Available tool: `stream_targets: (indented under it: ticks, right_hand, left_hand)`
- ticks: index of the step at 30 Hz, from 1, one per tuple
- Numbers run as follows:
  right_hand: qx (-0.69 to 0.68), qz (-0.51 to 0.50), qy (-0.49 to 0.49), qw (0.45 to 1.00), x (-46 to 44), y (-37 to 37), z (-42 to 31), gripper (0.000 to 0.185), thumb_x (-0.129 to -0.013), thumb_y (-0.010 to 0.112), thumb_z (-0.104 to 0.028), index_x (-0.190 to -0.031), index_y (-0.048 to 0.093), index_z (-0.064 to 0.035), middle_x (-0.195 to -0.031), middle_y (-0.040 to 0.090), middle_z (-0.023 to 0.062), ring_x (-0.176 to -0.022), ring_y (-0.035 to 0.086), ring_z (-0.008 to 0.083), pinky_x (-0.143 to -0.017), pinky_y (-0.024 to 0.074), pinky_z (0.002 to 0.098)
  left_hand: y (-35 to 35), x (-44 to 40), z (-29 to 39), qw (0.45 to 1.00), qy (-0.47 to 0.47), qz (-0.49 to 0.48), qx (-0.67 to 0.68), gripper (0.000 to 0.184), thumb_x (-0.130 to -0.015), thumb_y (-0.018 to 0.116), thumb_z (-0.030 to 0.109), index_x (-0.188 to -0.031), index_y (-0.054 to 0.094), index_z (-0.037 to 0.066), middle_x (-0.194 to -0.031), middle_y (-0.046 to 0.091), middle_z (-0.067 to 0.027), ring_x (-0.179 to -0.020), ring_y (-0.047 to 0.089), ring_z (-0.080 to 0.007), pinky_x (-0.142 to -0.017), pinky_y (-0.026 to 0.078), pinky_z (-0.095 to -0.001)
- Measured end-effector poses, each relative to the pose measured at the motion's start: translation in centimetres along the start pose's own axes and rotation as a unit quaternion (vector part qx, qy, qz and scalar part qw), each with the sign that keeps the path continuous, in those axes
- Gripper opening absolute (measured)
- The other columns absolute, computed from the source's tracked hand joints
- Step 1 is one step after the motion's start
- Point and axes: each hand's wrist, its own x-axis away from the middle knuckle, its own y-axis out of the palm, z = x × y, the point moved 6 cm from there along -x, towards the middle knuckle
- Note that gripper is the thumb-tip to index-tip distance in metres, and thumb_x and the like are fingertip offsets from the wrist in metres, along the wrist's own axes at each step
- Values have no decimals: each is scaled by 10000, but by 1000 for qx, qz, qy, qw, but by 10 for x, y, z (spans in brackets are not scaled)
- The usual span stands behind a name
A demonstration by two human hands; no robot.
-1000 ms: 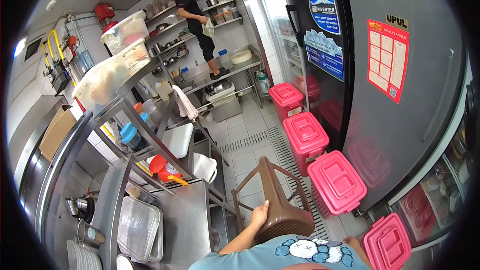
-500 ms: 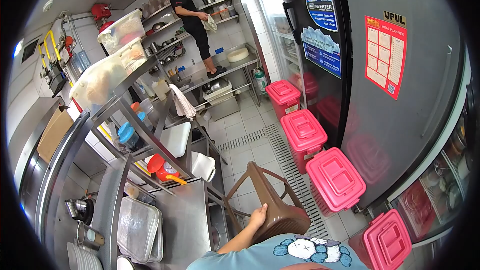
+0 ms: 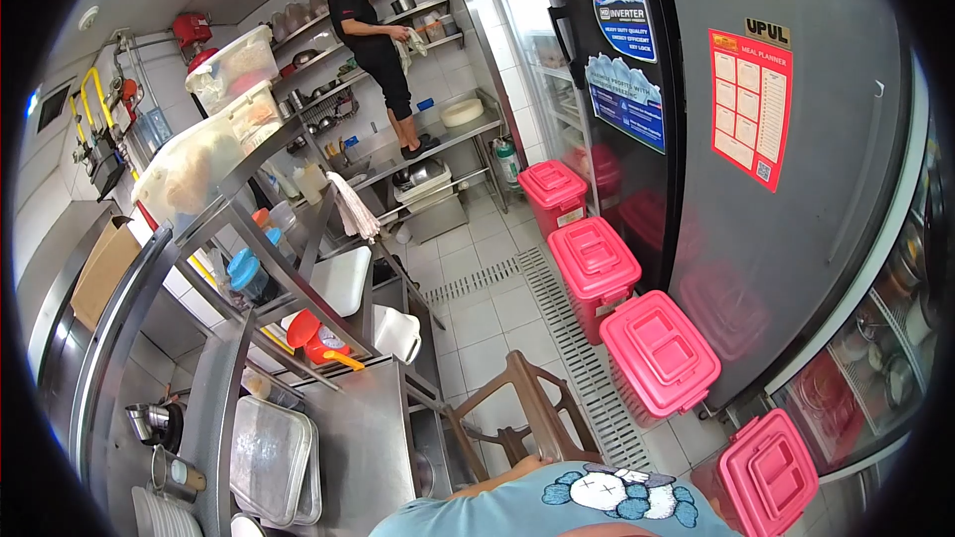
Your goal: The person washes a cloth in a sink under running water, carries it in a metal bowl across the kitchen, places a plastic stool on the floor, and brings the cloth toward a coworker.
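Observation:
A brown plastic stool (image 3: pixel 532 400) stands tilted in view at the bottom centre, its legs towards the aisle and its lower part hidden behind the blue shirt. Only a small part of my left hand (image 3: pixel 533 461) shows at the stool's near edge, above the shirt; its fingers are mostly hidden, so its grip cannot be made out. My right hand is out of view. Right of the stool is a pink lidded bin (image 3: pixel 660 352).
Another person (image 3: pixel 370 45) stands on the steel counter (image 3: pixel 463 131) at the back, holding a cloth. More pink bins (image 3: pixel 594 257) line the dark fridge (image 3: pixel 622 70). A steel table (image 3: pixel 358 438) and shelving flank the left. A floor drain (image 3: pixel 572 328) runs along the aisle.
The stool has moved lower and nearer to me, and my left hand has gone mostly behind the shirt. The other person's raised arm has come down from the upper shelf.

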Motion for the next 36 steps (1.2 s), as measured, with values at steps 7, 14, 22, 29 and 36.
stream_targets:
  ticks: [7,14,22,29,36]
  right_hand:
    - [-37,8,24,999,13,-2,37,307,-740,704,-299,-827,697,-4,-752,675,197,-741,675,314,-686,523,421]
    - [-118,65,34,990,51,9,145,300,-739,704,-291,-809,696,0,-723,671,200,-722,675,315,-668,522,427]
    - [-183,318,167,915,178,30,235,333,-807,678,-333,-941,697,-28,-843,696,172,-801,667,265,-734,517,387]
    - [26,302,217,928,286,214,277,338,-861,581,-370,-846,688,-50,-793,677,172,-726,660,306,-679,524,425]
    - [-503,71,302,807,360,331,250,336,-877,594,-163,-1211,629,-140,-992,663,137,-779,658,280,-579,499,488]
  left_hand:
    - [-12,-5,-4,999,22,34,-31,768,-915,409,614,-1148,594,-95,-1167,597,-293,-1131,563,-408,-958,430,-438]
    - [-12,-17,4,998,-1,37,-49,649,-957,381,541,-1227,575,-17,-1274,560,-230,-1225,502,-368,-1008,388,-437]
    - [-1,-43,30,990,19,-120,68,592,-964,450,456,-1223,551,-67,-1236,578,-238,-1179,532,-349,-969,418,-429]
    - [-18,-75,70,945,12,-273,178,572,-949,533,408,-1215,543,-99,-1201,603,-217,-1114,577,-311,-915,461,-425]
    - [2,-56,120,989,85,-123,-22,532,-937,572,374,-1168,562,-106,-1154,628,-200,-1025,609,-316,-892,466,-400]
